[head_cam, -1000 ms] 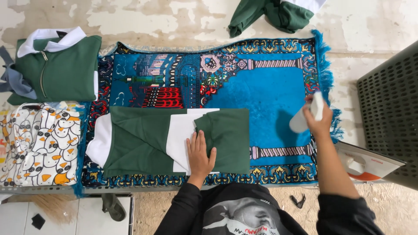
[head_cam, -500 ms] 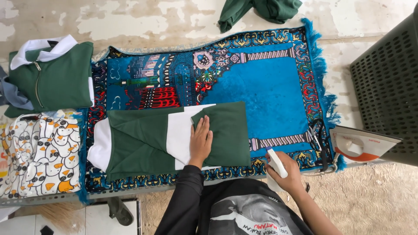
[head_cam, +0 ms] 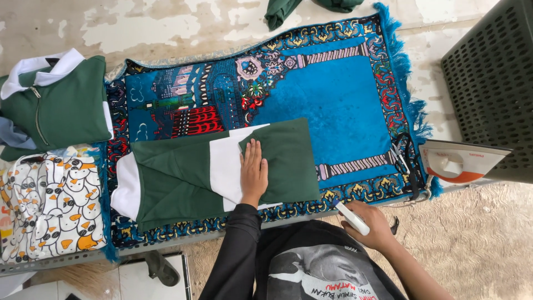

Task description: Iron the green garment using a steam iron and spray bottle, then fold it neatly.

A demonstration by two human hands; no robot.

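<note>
The left hand (head_cam: 254,173) lies flat, fingers spread, gripping nothing, pressing the folded green-and-white garment (head_cam: 216,172) onto the blue patterned rug (head_cam: 333,94) that covers the desk. The right hand (head_cam: 371,223) is closed around a small white stick-shaped object (head_cam: 351,216) at the desk's near edge. The iron (head_cam: 458,162) lies to the right, half off the rug; a careless elbow could knock it down. If the palm slips, the fold may shift askew.

Likely a home ironing spot: iron (head_cam: 461,162), folded clothes (head_cam: 55,105), rug (head_cam: 344,94).
</note>
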